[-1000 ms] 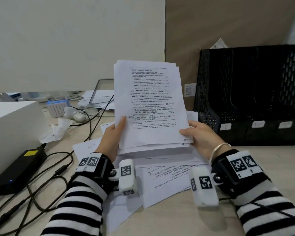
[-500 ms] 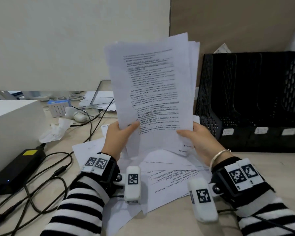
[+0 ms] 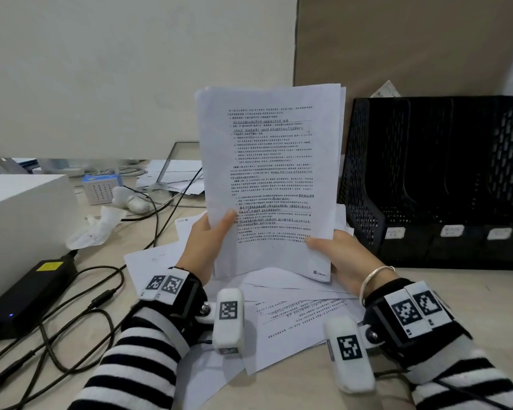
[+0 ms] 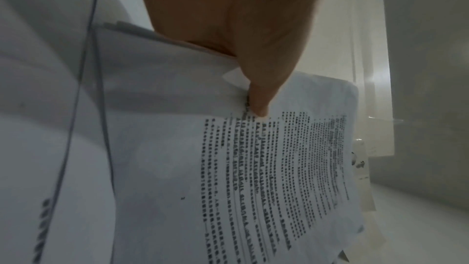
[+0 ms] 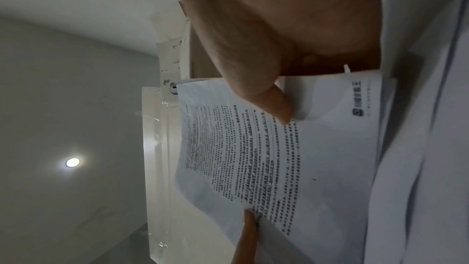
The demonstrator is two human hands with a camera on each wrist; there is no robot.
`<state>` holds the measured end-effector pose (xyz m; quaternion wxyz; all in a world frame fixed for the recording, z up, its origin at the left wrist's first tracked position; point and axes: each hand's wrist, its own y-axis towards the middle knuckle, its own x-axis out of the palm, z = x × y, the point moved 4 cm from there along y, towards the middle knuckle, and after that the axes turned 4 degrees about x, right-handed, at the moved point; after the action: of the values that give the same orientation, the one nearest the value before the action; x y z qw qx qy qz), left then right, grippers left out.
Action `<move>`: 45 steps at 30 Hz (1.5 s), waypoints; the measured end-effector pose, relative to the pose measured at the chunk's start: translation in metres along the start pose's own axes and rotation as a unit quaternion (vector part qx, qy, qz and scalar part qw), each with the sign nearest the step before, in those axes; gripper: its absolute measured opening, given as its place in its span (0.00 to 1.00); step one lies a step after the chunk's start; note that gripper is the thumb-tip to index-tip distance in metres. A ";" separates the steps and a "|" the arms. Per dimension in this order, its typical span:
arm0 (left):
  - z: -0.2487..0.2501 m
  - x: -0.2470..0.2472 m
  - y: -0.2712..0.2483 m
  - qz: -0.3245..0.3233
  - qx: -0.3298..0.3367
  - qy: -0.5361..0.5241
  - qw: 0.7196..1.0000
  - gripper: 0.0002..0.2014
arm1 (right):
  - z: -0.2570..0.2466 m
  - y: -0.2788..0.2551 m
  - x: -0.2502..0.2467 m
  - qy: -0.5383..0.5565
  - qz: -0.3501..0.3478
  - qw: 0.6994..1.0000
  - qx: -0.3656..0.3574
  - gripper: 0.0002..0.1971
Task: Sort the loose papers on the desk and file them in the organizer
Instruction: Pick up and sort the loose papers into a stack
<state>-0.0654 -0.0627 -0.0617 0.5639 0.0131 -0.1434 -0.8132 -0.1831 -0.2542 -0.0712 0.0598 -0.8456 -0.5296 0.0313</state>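
Observation:
I hold a stack of printed papers (image 3: 271, 179) upright over the desk, in front of me. My left hand (image 3: 211, 241) grips its lower left edge, thumb on the front page. My right hand (image 3: 335, 253) grips the lower right edge, thumb also on the front. In the left wrist view my thumb (image 4: 256, 91) presses the stack (image 4: 253, 168); the right wrist view shows the same for the right thumb (image 5: 269, 99) on the stack (image 5: 291, 158). More loose papers (image 3: 296, 318) lie scattered on the desk beneath. The black mesh organizer (image 3: 439, 179) stands at the right.
A white box (image 3: 21, 220) and a black power adapter (image 3: 30, 291) with tangled cables (image 3: 80, 329) fill the left side. A small blue-topped box (image 3: 101, 189), crumpled tissue (image 3: 98, 226) and further sheets (image 3: 178, 176) lie behind. A white partition (image 3: 131, 72) backs the desk (image 3: 471, 294).
The stack rose from lying tilted back near the desk to standing upright, swung left-tilted half a second ago, and now is squared and lower. Both hands kept their grip.

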 end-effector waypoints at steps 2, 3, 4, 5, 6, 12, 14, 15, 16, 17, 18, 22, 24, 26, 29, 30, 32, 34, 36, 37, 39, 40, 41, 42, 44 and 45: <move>0.000 0.000 -0.001 0.006 -0.009 0.001 1.000 0.08 | -0.003 -0.001 0.000 0.016 0.022 0.999 -0.024 0.14; 0.001 0.001 -0.002 0.002 -0.008 0.002 1.000 0.06 | -0.006 -0.001 -0.003 0.029 0.040 0.998 -0.039 0.18; 0.002 0.002 -0.003 -0.003 -0.007 0.002 1.000 0.06 | -0.006 0.000 -0.006 0.042 0.060 0.996 -0.049 0.20; 0.002 0.002 -0.004 -0.008 -0.005 0.003 1.000 0.06 | -0.008 0.000 -0.009 0.048 0.074 0.995 -0.051 0.18; 0.001 0.002 -0.004 -0.010 -0.006 0.005 1.000 0.07 | -0.008 0.001 -0.012 0.050 0.086 0.994 -0.053 0.14; 0.000 0.003 -0.005 -0.009 -0.022 -0.012 1.000 0.11 | -0.006 0.002 -0.012 0.043 0.090 0.994 -0.051 0.10; 0.004 0.004 -0.006 0.000 -0.007 -0.018 1.000 0.11 | -0.012 -0.001 -0.012 0.050 0.087 0.992 -0.073 0.10; 0.006 0.004 -0.006 0.003 0.002 -0.025 1.000 0.11 | -0.015 -0.002 -0.012 0.057 0.082 0.991 -0.087 0.09; 0.008 0.005 -0.006 0.002 0.010 -0.034 0.999 0.11 | -0.018 -0.004 -0.011 0.068 0.076 0.990 -0.100 0.09; 0.009 0.006 -0.007 -0.001 0.015 -0.041 0.999 0.11 | -0.019 -0.005 -0.011 0.072 0.067 0.989 -0.107 0.09; 0.009 0.006 -0.007 -0.007 0.014 -0.043 0.999 0.11 | -0.019 -0.005 -0.010 0.076 0.056 0.990 -0.108 0.09; -0.003 0.009 -0.009 -0.048 -0.038 -0.006 0.998 0.09 | -0.004 0.000 -0.003 0.049 0.008 0.998 -0.048 0.12; -0.009 0.009 -0.009 -0.068 -0.060 0.000 0.996 0.13 | 0.001 0.003 -0.004 0.032 0.015 0.999 -0.021 0.12; -0.011 0.009 -0.009 -0.075 -0.068 -0.006 0.995 0.17 | 0.003 0.006 -0.007 0.031 0.034 0.999 -0.021 0.12; -0.012 0.007 -0.010 -0.083 -0.085 -0.007 0.993 0.16 | 0.004 0.008 -0.011 0.046 0.047 0.998 -0.023 0.14; -0.014 0.008 -0.011 -0.089 -0.099 -0.007 0.991 0.14 | 0.005 0.008 -0.011 0.049 0.049 0.997 -0.019 0.13; -0.018 0.010 -0.014 -0.105 -0.125 0.000 0.987 0.12 | 0.006 0.009 -0.011 0.050 0.052 0.997 -0.016 0.09; -0.020 0.010 -0.015 -0.108 -0.138 0.022 0.984 0.11 | 0.006 0.009 -0.010 0.048 0.044 0.998 -0.015 0.07; -0.021 0.007 -0.014 -0.089 -0.134 0.047 0.986 0.11 | 0.006 0.008 -0.010 0.046 0.030 0.998 -0.016 0.08; -0.021 0.006 -0.013 -0.077 -0.131 0.058 0.987 0.12 | 0.006 0.007 -0.009 0.042 0.026 0.999 -0.018 0.08; -0.020 0.004 -0.012 -0.060 -0.128 0.066 0.988 0.12 | 0.006 0.006 -0.009 0.031 0.023 0.999 -0.020 0.08; -0.019 0.004 -0.012 -0.056 -0.126 0.064 0.988 0.12 | 0.006 0.006 -0.009 0.027 0.023 0.999 -0.020 0.07; -0.019 0.004 -0.012 -0.051 -0.126 0.062 0.989 0.12 | 0.007 0.006 -0.008 0.025 0.022 0.999 -0.021 0.07; -0.017 0.004 -0.013 -0.045 -0.127 0.065 0.989 0.12 | 0.007 0.006 -0.007 0.027 0.022 0.999 -0.022 0.07; -0.016 0.004 -0.013 -0.036 -0.122 0.067 0.990 0.11 | 0.006 0.006 -0.006 0.040 0.022 0.999 -0.023 0.08; -0.016 0.003 -0.012 -0.031 -0.116 0.062 0.991 0.10 | 0.005 0.006 -0.005 0.047 0.023 0.998 -0.022 0.09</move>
<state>-0.0749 -0.0648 -0.0800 0.5439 0.0022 -0.0121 -0.8391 -0.1803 -0.2611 -0.0775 0.0648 -0.8593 -0.5070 -0.0188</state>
